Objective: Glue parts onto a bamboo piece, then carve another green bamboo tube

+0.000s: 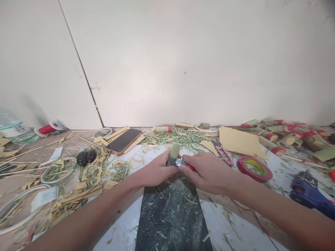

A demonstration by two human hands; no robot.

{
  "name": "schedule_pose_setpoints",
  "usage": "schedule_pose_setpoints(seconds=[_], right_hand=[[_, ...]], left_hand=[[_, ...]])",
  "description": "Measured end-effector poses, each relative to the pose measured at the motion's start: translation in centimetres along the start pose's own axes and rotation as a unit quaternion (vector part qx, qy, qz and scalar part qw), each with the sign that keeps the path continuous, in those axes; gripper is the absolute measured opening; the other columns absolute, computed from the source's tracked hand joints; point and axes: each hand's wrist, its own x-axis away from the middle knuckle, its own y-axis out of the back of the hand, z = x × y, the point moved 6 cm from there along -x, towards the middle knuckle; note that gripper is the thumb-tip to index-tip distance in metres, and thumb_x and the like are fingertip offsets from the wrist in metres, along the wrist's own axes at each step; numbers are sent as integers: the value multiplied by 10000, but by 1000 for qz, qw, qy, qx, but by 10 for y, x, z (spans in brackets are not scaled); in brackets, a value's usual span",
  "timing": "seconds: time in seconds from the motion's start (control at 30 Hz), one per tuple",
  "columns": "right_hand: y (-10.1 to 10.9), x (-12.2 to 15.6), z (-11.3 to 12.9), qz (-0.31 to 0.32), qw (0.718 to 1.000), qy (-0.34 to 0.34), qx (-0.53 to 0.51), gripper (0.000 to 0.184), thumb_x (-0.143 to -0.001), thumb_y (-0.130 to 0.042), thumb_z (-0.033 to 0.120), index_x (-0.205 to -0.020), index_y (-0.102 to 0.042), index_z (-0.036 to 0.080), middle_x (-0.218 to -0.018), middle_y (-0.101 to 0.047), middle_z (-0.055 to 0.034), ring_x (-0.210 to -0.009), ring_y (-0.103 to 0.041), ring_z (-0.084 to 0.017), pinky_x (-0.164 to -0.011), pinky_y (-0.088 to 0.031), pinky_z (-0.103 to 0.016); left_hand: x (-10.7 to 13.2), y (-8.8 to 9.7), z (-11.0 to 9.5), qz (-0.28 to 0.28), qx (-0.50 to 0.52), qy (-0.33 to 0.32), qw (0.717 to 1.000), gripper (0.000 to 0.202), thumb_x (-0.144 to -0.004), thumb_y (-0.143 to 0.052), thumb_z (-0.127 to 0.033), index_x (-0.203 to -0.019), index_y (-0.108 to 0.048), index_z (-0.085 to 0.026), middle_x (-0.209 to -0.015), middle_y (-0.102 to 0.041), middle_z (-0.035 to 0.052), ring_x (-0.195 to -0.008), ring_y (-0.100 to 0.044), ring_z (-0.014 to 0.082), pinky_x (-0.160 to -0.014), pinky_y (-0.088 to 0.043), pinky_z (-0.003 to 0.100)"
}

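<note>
My left hand (157, 169) is closed around a short piece of green bamboo (175, 150), whose end sticks up above my fingers. My right hand (209, 170) grips a knife (192, 168) with a red handle; its shiny metal part lies against the bamboo between my two thumbs. Much of the knife is hidden by my fingers. Both hands meet over the far end of a dark board (172, 216), which is dusted with pale powder and thin green shavings.
Left stand a phone (124, 141), white rings, a red thread spool (46, 129) and a plastic bottle (17, 130). Right lie red tape (243, 167), scissors (227, 156), yellow card (240, 143), a blue glue gun (311, 195) and several bamboo tubes (274, 149). A wall (183, 69) rises behind.
</note>
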Motion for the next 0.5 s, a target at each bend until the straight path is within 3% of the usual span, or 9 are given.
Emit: schedule_pose_setpoints(seconds=[0.17,0.27,0.37,0.5], right_hand=[[-2,1,0,0,1000,4,5,367,-950,-314,394,-817,-583,182,-640,-624,-60,-575,-530,-182,-513,-190,-289],[-2,0,-3,-4,1000,9,22,377,-952,-305,410,-804,-571,186,-624,-614,-55,-565,-524,-182,-510,-179,-289],[5,-4,-20,-25,999,-11,32,379,-955,-295,424,-777,-536,193,-596,-583,-42,-542,-494,-177,-506,-176,-286],[19,-6,-45,-72,995,-69,-5,389,-967,-271,415,-698,-452,199,-570,-522,-21,-532,-450,-153,-518,-219,-279]], left_hand=[[0,0,-4,-14,-37,-11,999,160,-832,-518,-257,-967,-479,-180,-630,-383,-69,-532,-319,68,-490,-272,213],[0,1,-3,-23,-51,-10,998,113,-853,-497,-282,-879,-443,-186,-625,-370,-67,-534,-305,73,-489,-265,219],[1,0,-2,-5,-63,-8,998,176,-881,-464,-326,-794,-386,-196,-620,-354,-63,-538,-289,80,-493,-261,231],[2,-1,-2,-3,-57,-2,998,167,-878,-472,-356,-846,-405,-205,-636,-360,-58,-544,-306,91,-508,-281,253]])
